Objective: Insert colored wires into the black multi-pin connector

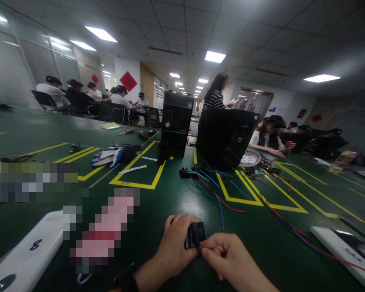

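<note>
My left hand is closed round a small black plastic block with ridged slots, low over the green table. At the block's near right edge, the thumb and fingertips of my right hand pinch a thin green wire; only a short bit of it shows, the rest being hidden by the fingers. Whether its tip sits inside the block cannot be made out. Farther off lies another black block, with green, blue and red wires trailing from it.
Two black computer cases stand at mid-table. A white basket, gloves, a screwdriver and yellow tape outlines lie around. White devices flank me, left and right. Other people sit or stand beyond.
</note>
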`<state>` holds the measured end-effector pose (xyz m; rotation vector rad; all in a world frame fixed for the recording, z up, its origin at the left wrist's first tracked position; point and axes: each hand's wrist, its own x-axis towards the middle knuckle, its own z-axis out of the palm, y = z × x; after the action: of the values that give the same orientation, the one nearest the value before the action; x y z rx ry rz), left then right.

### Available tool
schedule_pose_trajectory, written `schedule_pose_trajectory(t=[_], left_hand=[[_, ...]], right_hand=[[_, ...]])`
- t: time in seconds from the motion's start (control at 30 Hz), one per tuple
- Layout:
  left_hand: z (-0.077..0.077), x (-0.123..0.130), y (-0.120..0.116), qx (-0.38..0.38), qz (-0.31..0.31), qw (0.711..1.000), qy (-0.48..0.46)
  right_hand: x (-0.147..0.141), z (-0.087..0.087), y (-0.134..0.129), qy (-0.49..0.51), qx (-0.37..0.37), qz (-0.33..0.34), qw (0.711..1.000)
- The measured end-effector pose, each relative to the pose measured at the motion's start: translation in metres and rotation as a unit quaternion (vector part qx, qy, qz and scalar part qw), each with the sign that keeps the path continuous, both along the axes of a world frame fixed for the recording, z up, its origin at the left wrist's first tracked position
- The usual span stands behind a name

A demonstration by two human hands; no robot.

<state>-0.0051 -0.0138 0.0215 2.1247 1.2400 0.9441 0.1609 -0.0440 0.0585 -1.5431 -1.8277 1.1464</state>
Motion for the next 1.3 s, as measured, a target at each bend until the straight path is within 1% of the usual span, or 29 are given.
schedule_pose_trajectory(t=[0.07, 0.13, 0.2, 0.33, 0.43, 0.53, 0.6, 0.73, 0.8, 0.9, 1.0, 1.17, 1.3], left_hand=[[-0.001, 0.0, 0.0, 0.002, 0.0, 1.0, 0.0], [0.0, -0.001, 0.0, 0.003, 0.002, 1.0, 0.0], [0.0, 0.0, 0.001, 0.001, 0.005, 1.0, 0.001], [0.003, 0.0, 0.001, -0.008, 0.007, 1.0, 0.002], [0.003, 0.0, 0.0, -0.01, 0.006, 1.0, 0.003], [0.001, 0.001, 0.0, 0.001, 0.005, 1.0, -0.001], [0.0, 0.001, -0.001, 0.006, 0.007, 1.0, -0.003], [-0.002, 0.001, -0.001, 0.008, 0.003, 1.0, -0.01], [-0.003, 0.001, 0.0, 0.007, 0.004, 1.0, -0.013], [-0.003, 0.0, 0.0, 0.003, 0.005, 1.0, -0.012], [-0.002, 0.0, 0.001, 0.0, 0.005, 1.0, -0.01], [0.0, -0.001, 0.001, -0.015, 0.008, 1.0, -0.013], [0.001, -0.001, 0.001, -0.023, 0.012, 1.0, -0.014]], right_hand=[[0.004, 0.001, 0.0, -0.062, 0.08, 0.005, 0.995], [0.009, 0.005, 0.0, -0.136, 0.156, 0.011, 0.978], [0.013, 0.009, 0.001, -0.195, 0.186, 0.016, 0.963], [0.016, 0.015, 0.002, -0.25, 0.173, 0.025, 0.952], [0.015, 0.015, 0.001, -0.246, 0.158, 0.051, 0.955], [0.011, 0.013, -0.002, -0.196, 0.132, 0.08, 0.968], [0.007, 0.01, -0.003, -0.152, 0.11, 0.082, 0.979], [0.001, 0.002, -0.003, -0.067, 0.063, 0.051, 0.994], [0.0, 0.0, -0.002, -0.05, 0.06, 0.031, 0.996], [0.002, 0.0, -0.001, -0.078, 0.113, 0.018, 0.99], [0.007, 0.003, 0.001, -0.125, 0.159, 0.02, 0.979], [0.018, 0.012, 0.008, -0.201, 0.172, 0.033, 0.964], [0.026, 0.016, 0.012, -0.218, 0.163, 0.035, 0.961]])
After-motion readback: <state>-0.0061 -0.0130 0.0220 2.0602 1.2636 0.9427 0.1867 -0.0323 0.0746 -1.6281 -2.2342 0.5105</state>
